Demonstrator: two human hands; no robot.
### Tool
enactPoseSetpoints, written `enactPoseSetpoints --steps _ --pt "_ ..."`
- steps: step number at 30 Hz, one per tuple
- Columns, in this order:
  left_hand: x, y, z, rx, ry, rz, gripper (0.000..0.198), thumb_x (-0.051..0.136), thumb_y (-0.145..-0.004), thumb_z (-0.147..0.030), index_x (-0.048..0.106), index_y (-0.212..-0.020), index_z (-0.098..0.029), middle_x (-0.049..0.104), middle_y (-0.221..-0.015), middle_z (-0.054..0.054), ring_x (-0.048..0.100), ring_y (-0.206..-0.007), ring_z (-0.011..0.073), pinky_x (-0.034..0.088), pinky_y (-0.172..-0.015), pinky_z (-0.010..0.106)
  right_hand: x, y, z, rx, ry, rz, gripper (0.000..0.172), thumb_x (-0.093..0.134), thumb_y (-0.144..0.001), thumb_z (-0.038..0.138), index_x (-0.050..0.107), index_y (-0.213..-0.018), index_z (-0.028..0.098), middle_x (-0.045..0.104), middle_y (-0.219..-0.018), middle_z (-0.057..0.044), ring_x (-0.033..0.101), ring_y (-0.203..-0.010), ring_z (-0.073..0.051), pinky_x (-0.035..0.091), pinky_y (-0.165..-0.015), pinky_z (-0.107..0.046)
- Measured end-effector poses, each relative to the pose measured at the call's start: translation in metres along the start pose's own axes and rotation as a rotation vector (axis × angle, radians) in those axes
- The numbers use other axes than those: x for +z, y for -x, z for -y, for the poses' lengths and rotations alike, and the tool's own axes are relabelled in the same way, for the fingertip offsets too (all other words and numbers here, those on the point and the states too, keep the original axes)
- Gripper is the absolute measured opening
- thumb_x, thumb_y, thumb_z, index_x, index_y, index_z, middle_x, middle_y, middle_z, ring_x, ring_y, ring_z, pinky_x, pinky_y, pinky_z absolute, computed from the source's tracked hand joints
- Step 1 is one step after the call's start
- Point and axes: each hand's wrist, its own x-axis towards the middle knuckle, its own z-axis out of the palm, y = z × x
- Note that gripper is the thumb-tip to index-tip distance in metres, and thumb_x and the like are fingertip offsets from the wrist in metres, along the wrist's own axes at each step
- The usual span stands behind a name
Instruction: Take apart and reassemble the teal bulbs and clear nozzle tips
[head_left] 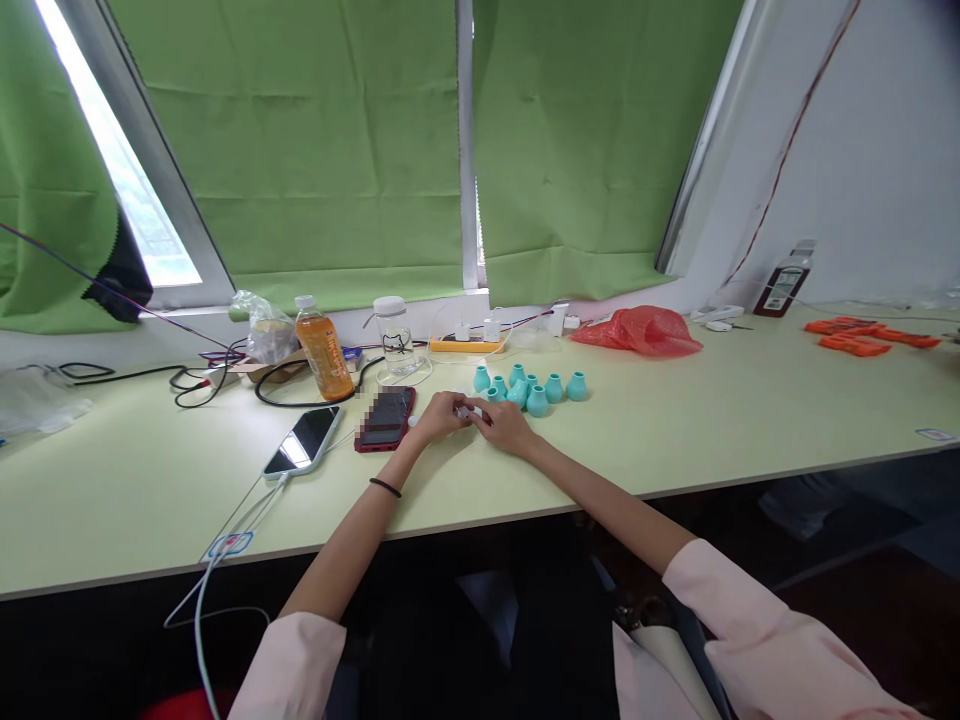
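My left hand [442,415] and my right hand [505,428] meet above the table, with their fingertips pinched together. Between them shows a small whitish piece [463,411], too small for me to tell its kind. Just beyond my right hand stand several small turquoise vase-shaped pieces [537,401] with open round necks, bunched close together; one of them lies tilted. A small white round piece [413,421] is on the table beside my left wrist. Close to my left hand lies a phone in a red case [397,415].
A white phone [303,441] with a cable lies at left. Behind are an orange drink bottle [324,350], a clear jar [395,340] and a yellow power strip [466,345]. Right are a red plastic bag [637,331], a dark bottle [785,280] and orange packets [855,336].
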Motion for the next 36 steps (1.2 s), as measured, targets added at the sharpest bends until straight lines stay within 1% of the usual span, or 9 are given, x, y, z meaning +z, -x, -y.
enactPoseSetpoints --steps 3,6,11,14,19,23,25,30,36 --pt "0.001 0.001 -0.002 0.024 0.0 0.01 0.02 0.053 -0.056 -0.018 0.062 -0.074 -0.012 0.058 -0.061 0.0 0.046 -0.055 0.0105 0.033 -0.051 0.019 0.0 0.0 -0.002 -0.042 0.018 0.015 0.032 0.035 -0.082 0.02 0.047 -0.111 0.023 0.063 -0.074 -0.003 0.054 -0.061 -0.015 0.029 -0.053 -0.023" --pt "0.001 0.002 -0.003 0.045 0.004 0.028 0.025 0.052 -0.056 -0.016 0.062 -0.078 -0.014 0.059 -0.066 0.0 0.047 -0.058 0.0108 0.034 -0.053 0.019 0.001 0.001 -0.004 -0.084 0.036 0.036 0.033 0.035 -0.08 0.018 0.048 -0.111 0.021 0.064 -0.074 -0.005 0.054 -0.06 -0.016 0.028 -0.053 -0.023" --pt "0.001 0.003 -0.004 0.053 0.01 0.092 0.025 0.051 -0.054 -0.012 0.063 -0.075 -0.014 0.06 -0.064 0.0 0.048 -0.057 0.0109 0.034 -0.052 0.019 0.0 0.001 -0.005 -0.164 0.047 0.091 0.03 0.039 -0.079 0.018 0.053 -0.104 0.024 0.064 -0.074 -0.004 0.054 -0.06 -0.015 0.026 -0.053 -0.023" --pt "0.002 0.004 -0.004 0.049 0.009 0.111 0.025 0.05 -0.053 -0.011 0.064 -0.074 -0.013 0.06 -0.062 0.0 0.047 -0.056 0.0111 0.034 -0.052 0.02 -0.001 0.0 -0.006 -0.174 0.048 0.107 0.028 0.039 -0.079 0.019 0.054 -0.102 0.023 0.064 -0.073 -0.004 0.054 -0.06 -0.015 0.026 -0.053 -0.023" --pt "0.003 0.003 -0.003 0.009 0.01 0.081 0.023 0.052 -0.052 -0.012 0.064 -0.072 -0.013 0.059 -0.062 0.0 0.047 -0.057 0.0121 0.034 -0.052 0.021 -0.002 0.0 -0.005 -0.112 0.037 0.084 0.026 0.039 -0.079 0.024 0.052 -0.102 0.019 0.062 -0.067 -0.005 0.053 -0.059 -0.017 0.027 -0.053 -0.024" --pt "0.0 0.001 -0.001 -0.045 0.036 0.015 0.032 0.055 -0.052 -0.014 0.062 -0.083 -0.014 0.059 -0.064 0.0 0.048 -0.057 0.012 0.035 -0.053 0.02 -0.002 0.001 -0.004 -0.014 0.005 0.028 0.03 0.043 -0.076 0.026 0.047 -0.103 0.015 0.06 -0.065 -0.004 0.052 -0.059 -0.017 0.029 -0.054 -0.024" --pt "-0.003 -0.001 0.0 -0.068 0.065 -0.008 0.032 0.056 -0.052 -0.015 0.063 -0.083 -0.013 0.058 -0.063 0.0 0.048 -0.056 0.0114 0.036 -0.053 0.02 -0.002 0.0 -0.003 0.029 -0.02 0.005 0.029 0.045 -0.073 0.024 0.046 -0.1 0.015 0.059 -0.064 -0.003 0.051 -0.059 -0.016 0.029 -0.054 -0.024" --pt "-0.007 -0.003 -0.001 -0.11 0.194 -0.014 0.018 0.058 -0.052 -0.015 0.065 -0.068 -0.011 0.06 -0.059 0.002 0.048 -0.052 0.0101 0.038 -0.05 0.02 -0.002 -0.001 -0.005 0.1 -0.082 -0.021 0.026 0.05 -0.068 0.021 0.047 -0.094 0.016 0.057 -0.061 0.001 0.051 -0.058 -0.014 0.03 -0.052 -0.022" --pt "-0.009 -0.002 -0.003 -0.113 0.412 -0.005 0.021 0.059 -0.057 -0.02 0.066 -0.075 -0.01 0.063 -0.066 0.004 0.051 -0.055 0.0097 0.04 -0.051 0.02 0.0 -0.002 -0.007 0.116 -0.15 -0.035 0.014 0.049 -0.072 0.029 0.054 -0.075 0.017 0.056 -0.06 -0.001 0.049 -0.057 -0.013 0.031 -0.053 -0.023"
